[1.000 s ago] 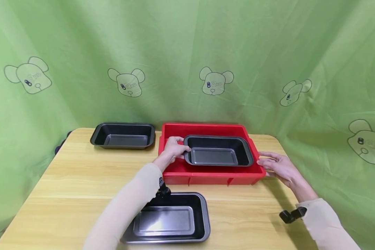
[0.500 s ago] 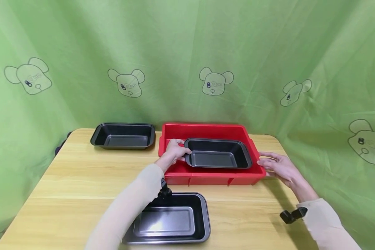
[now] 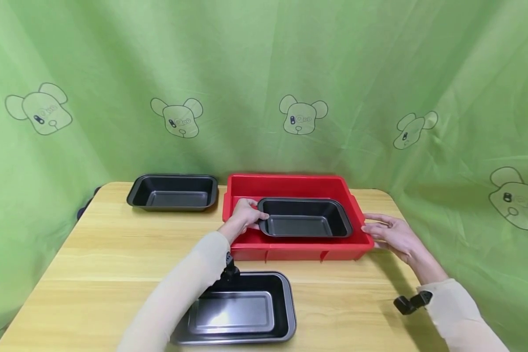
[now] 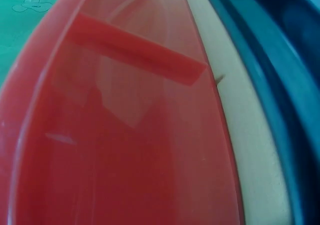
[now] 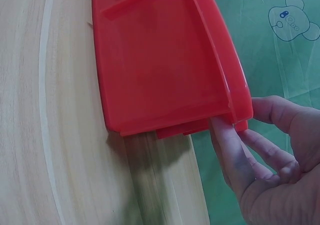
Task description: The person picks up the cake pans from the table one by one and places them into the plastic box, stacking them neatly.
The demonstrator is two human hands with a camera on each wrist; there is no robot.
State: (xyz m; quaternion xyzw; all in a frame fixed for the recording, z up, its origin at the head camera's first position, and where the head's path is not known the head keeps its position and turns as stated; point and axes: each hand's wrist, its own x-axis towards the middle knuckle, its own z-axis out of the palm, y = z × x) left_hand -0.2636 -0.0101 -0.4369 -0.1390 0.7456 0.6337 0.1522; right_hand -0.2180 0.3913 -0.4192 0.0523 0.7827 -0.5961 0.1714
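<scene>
My left hand [image 3: 248, 215] pinches the left end of a dark loaf pan [image 3: 305, 226], thumb over the rim. The pan sits level inside the walls of a red plastic bin [image 3: 286, 182], toward its front. My right hand [image 3: 393, 236] is at the bin's right end, its fairly straight fingers touching the rim and end wall. In the right wrist view the thumb [image 5: 231, 150] lies against the bin's end, with the other fingers on the far side of the corner. The left wrist view shows the bin's front wall [image 4: 135, 150]; the left hand is out of that view.
A second dark loaf pan [image 3: 173, 191] stands at the back left of the wooden table [image 3: 114, 244]. A larger baking pan [image 3: 246, 313] lies in front of the bin, partly under my left forearm. A green curtain [image 3: 246, 58] hangs behind and at both sides.
My left hand has lowered the loaf pan a little deeper into the red bin, slightly toward me. The right hand stays in place at the bin's end.
</scene>
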